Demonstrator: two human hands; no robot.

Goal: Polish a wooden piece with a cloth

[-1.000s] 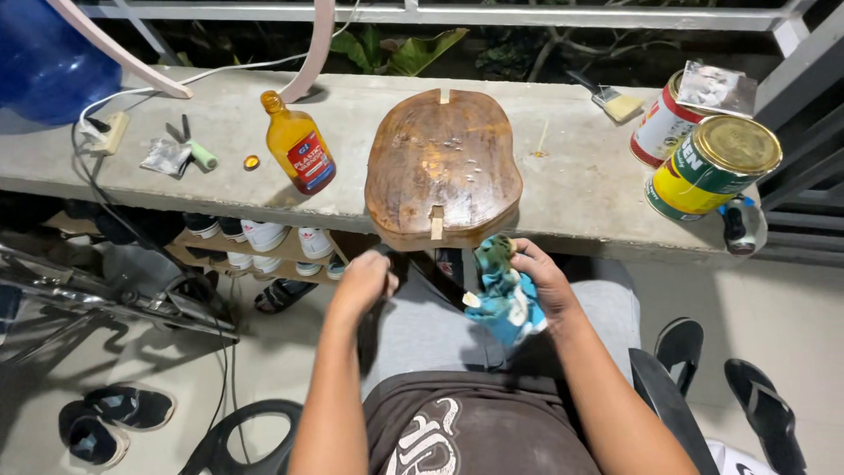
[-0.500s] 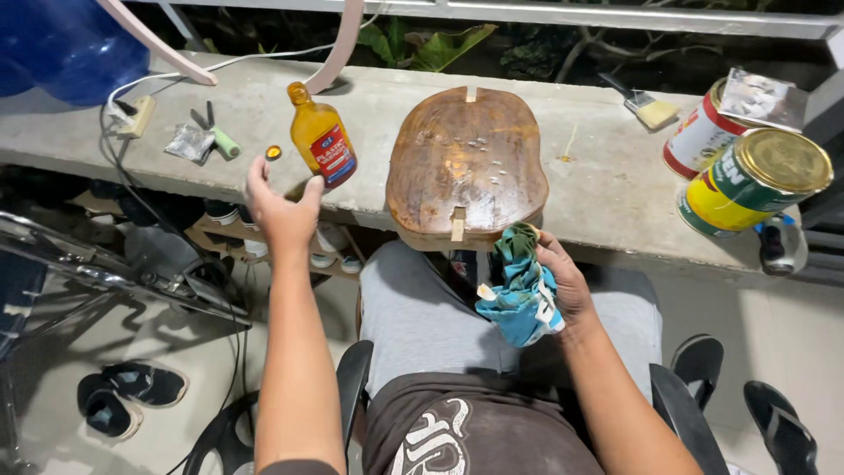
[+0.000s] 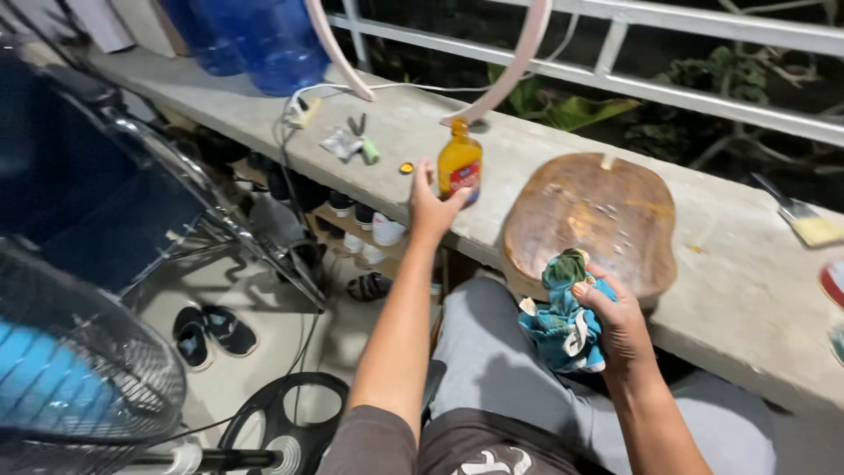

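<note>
Left hand point(image 3: 432, 204) reaches amber-filled bottle point(image 3: 460, 169); right hand point(image 3: 615, 318) grips cloth point(image 3: 563, 321).

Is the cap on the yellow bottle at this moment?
No. The yellow bottle stands open on the concrete ledge, and a small orange cap lies on the ledge to its left, apart from it.

The left hand point(image 3: 432, 204) covers the lower left side of the amber bottle point(image 3: 461, 167), whose label is too small to tell. The teal cloth point(image 3: 563, 321) hides the right hand's point(image 3: 620, 321) palm. The paintbrush point(image 3: 804, 220) handle and the blue jugs point(image 3: 255, 35) run past the edges
</note>
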